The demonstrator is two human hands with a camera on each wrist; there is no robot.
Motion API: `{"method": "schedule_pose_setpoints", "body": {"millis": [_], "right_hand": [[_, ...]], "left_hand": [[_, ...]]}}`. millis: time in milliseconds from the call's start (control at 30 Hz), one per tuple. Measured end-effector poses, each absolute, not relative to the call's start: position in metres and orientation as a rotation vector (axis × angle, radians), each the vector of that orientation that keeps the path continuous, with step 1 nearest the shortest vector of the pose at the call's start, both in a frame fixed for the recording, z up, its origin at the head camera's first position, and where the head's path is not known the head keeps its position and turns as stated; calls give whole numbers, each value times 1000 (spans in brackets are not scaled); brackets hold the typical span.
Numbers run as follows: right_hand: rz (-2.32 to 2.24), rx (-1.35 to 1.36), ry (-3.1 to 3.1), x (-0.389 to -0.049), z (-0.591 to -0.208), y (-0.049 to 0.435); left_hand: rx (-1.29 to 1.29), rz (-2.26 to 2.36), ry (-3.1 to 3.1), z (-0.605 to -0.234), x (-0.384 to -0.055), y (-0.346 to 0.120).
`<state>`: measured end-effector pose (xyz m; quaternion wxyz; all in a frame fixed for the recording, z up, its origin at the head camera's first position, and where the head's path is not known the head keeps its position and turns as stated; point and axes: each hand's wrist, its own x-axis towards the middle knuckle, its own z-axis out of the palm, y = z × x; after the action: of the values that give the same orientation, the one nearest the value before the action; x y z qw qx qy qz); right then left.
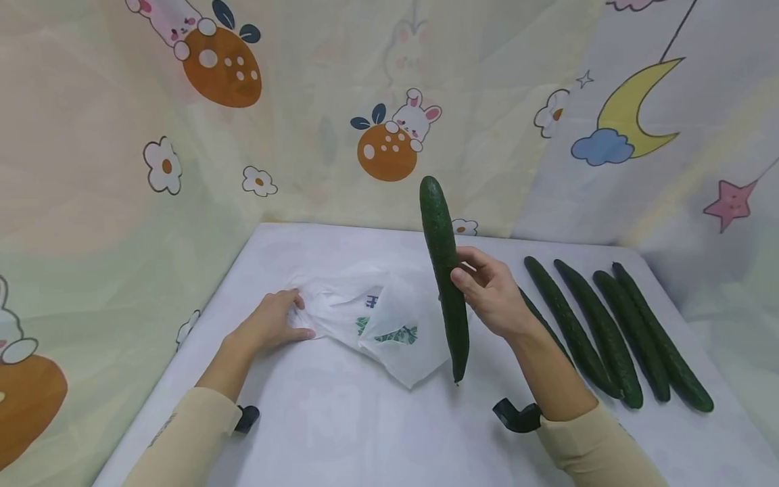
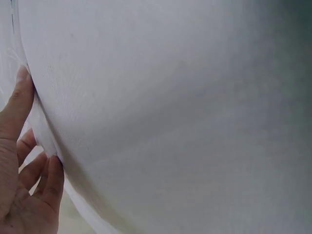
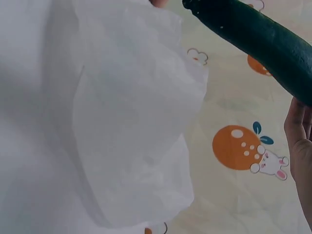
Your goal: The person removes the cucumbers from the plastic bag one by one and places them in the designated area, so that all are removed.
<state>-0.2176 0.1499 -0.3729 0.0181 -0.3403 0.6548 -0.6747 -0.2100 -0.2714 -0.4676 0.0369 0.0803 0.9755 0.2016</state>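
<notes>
My right hand (image 1: pixel 496 291) grips a long dark green cucumber (image 1: pixel 444 277) around its middle, holding it nearly upright above the table. In the right wrist view the cucumber (image 3: pixel 258 44) crosses the top right corner, with part of the hand (image 3: pixel 301 136) below it. A thin white plastic bag (image 1: pixel 389 325) with green and dark print lies flattened and crumpled on the table, partly behind the cucumber. At the bag's left end rests my left hand (image 1: pixel 274 321), thumb and fingers apart and touching the plastic. The left wrist view shows its fingertips (image 2: pixel 56 165) against the white surface.
Several more cucumbers (image 1: pixel 615 345) lie side by side on the right of the white table (image 1: pixel 341 426); the leftmost is partly hidden by my right forearm. Behind the table hangs a printed cloth (image 1: pixel 304 135). A black wrist mount (image 1: pixel 517 416) sits at each cuff.
</notes>
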Motion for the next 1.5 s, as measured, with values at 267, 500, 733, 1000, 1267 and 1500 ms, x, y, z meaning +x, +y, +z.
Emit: {"method": "schedule_pose_setpoints", "body": {"millis": [267,500,733,1000,1267,1500], "right_hand": [[-2051,-965,2160,-219,-382,169],[-1978,-834,2384,-216,-391,189],[-1943,-701,2470,-216,-393,205],[-1880,-551,2511,-217,-402,220],[-1754,-408,2599,-218,-416,232],[-1668,-372,2662,-218,-425,244]], "left_hand": [[229,609,2986,-466,-210,-268],[210,623,2977,-464,-209,-264],[189,630,2965,-464,-211,-262],[184,626,2964,-465,-210,-262],[199,594,2980,-465,-209,-264],[216,587,2998,-466,-208,-266]]}}
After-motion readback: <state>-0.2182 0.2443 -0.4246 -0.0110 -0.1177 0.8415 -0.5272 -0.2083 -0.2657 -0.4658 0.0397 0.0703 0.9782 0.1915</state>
